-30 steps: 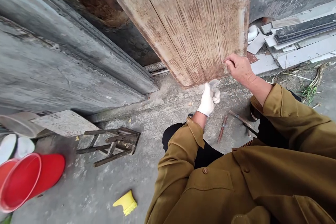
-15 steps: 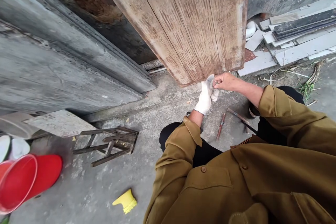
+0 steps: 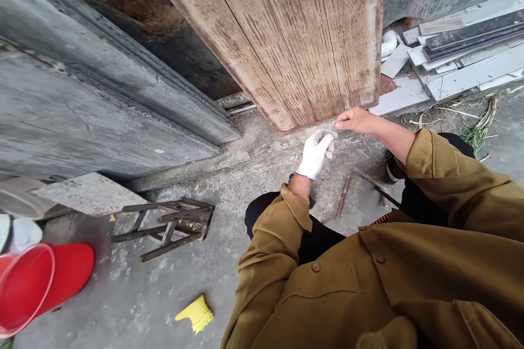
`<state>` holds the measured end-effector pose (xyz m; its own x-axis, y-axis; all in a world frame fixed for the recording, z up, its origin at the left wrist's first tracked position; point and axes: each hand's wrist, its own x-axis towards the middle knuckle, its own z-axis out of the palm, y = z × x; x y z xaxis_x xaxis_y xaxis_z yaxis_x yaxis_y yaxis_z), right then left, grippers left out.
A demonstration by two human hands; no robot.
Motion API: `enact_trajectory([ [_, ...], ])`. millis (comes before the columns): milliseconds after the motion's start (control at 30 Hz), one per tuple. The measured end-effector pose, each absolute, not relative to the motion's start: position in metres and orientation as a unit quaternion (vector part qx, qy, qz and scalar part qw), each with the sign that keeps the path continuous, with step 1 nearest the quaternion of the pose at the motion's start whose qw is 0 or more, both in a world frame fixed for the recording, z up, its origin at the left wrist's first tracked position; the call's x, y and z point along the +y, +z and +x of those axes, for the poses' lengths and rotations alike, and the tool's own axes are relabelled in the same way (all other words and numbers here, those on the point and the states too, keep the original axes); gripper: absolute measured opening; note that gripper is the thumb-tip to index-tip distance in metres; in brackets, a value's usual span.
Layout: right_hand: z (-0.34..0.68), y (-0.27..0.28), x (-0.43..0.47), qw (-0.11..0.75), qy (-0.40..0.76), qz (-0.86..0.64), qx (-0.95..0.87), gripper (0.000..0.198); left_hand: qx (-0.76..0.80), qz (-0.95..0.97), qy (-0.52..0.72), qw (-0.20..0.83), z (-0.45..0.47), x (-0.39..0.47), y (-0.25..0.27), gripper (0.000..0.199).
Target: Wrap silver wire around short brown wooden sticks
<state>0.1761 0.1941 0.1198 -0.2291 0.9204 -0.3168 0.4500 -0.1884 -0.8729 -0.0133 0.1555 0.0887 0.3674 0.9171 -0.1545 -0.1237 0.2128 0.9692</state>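
Head view shows a plank-built wooden panel (image 3: 286,38) with its lower edge just beyond both hands. Its long axis follows the board seams, pointing from that edge away from the wearer and out of the frame. Judging by its face, pale wood is already exposed over much of it, while brown streaks are left, thickest toward the lower edge. Near that edge, the left hand (image 3: 316,151), in a white glove (image 3: 311,162), curls thumb and fingers inward; whether they pinch anything I cannot tell. Beside it, the bare right hand (image 3: 357,120) presses thumb and fingertip together, anything between them too small to make out.
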Motion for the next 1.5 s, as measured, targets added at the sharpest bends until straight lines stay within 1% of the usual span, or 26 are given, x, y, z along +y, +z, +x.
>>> enact_trajectory([
  [133, 0.177, 0.118, 0.194, 0.230, 0.494, -0.545, -0.637, 0.023, 0.383, 0.430, 0.400, 0.713, -0.013, 0.155, 0.092, 0.032],
  [200, 0.177, 0.118, 0.192, 0.220, 0.465, -0.538, -0.668, 0.024, 0.378, 0.411, 0.399, 0.728, -0.014, 0.155, 0.093, 0.033],
  [333, 0.176, 0.118, 0.187, 0.202, 0.327, -0.535, -0.752, 0.024, 0.375, 0.391, 0.397, 0.741, -0.013, 0.155, 0.096, 0.033],
  [433, 0.176, 0.115, 0.185, 0.185, 0.229, -0.500, -0.815, 0.022, 0.384, 0.386, 0.390, 0.742, -0.013, 0.154, 0.097, 0.033],
  [600, 0.178, 0.110, 0.183, 0.163, 0.134, -0.456, -0.865, 0.023, 0.410, 0.402, 0.388, 0.721, -0.012, 0.153, 0.099, 0.032],
  [700, 0.177, 0.108, 0.179, 0.157, 0.061, -0.436, -0.884, 0.027, 0.425, 0.404, 0.387, 0.712, -0.011, 0.153, 0.101, 0.030],
  [800, 0.175, 0.106, 0.176, 0.161, 0.016, -0.413, -0.896, 0.031, 0.434, 0.395, 0.384, 0.713, -0.011, 0.152, 0.103, 0.031],
  [933, 0.173, 0.105, 0.176, 0.144, 0.004, -0.407, -0.902, 0.036, 0.444, 0.384, 0.379, 0.715, -0.011, 0.152, 0.103, 0.032],
  [1133, 0.171, 0.110, 0.174, 0.112, 0.060, -0.430, -0.894, 0.031, 0.455, 0.406, 0.377, 0.697, -0.013, 0.152, 0.097, 0.031],
  [1233, 0.170, 0.111, 0.174, 0.103, 0.087, -0.456, -0.880, 0.027, 0.473, 0.457, 0.377, 0.652, -0.015, 0.155, 0.091, 0.026],
  [1367, 0.167, 0.110, 0.174, 0.092, 0.122, -0.477, -0.866, 0.024, 0.510, 0.537, 0.367, 0.562, -0.019, 0.160, 0.084, 0.014],
  [1500, 0.164, 0.109, 0.174, 0.087, 0.131, -0.485, -0.860, 0.024, 0.532, 0.575, 0.370, 0.500, -0.020, 0.161, 0.082, 0.007],
])
